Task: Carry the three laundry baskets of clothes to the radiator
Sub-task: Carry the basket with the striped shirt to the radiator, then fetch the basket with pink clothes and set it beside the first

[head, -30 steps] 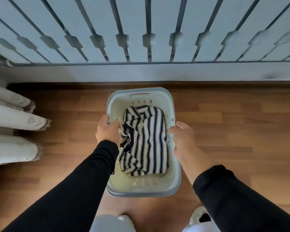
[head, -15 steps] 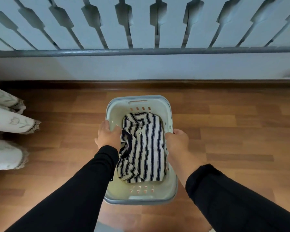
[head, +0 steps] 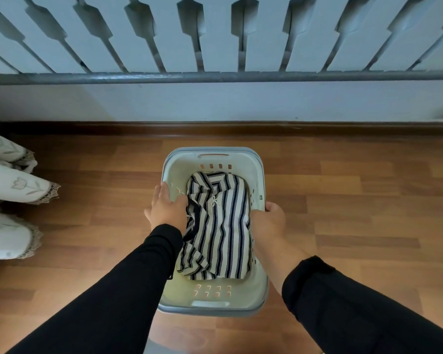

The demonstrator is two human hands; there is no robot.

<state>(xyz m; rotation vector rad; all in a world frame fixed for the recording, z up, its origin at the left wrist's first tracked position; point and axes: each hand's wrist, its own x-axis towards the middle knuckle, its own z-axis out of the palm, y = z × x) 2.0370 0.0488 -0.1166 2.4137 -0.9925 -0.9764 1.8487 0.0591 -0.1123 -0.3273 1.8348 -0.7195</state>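
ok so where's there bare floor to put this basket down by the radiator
Bare wood floor lies right of the basket, up to the skirting board under the radiator. A narrower strip lies ahead of the basket. The left is tighter: embroidered curtain folds reach the floor there.

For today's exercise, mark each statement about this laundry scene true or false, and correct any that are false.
1. Both hands grip the laundry basket by its long sides. True: left hand, right hand.
2. The basket holds a plain red towel. False: it holds a striped garment.
3. A radiator is on the wall ahead of the basket. True.
4. The floor is tiled in white. False: it is a brown wooden floor.
5. Three baskets are in view. False: only one is.
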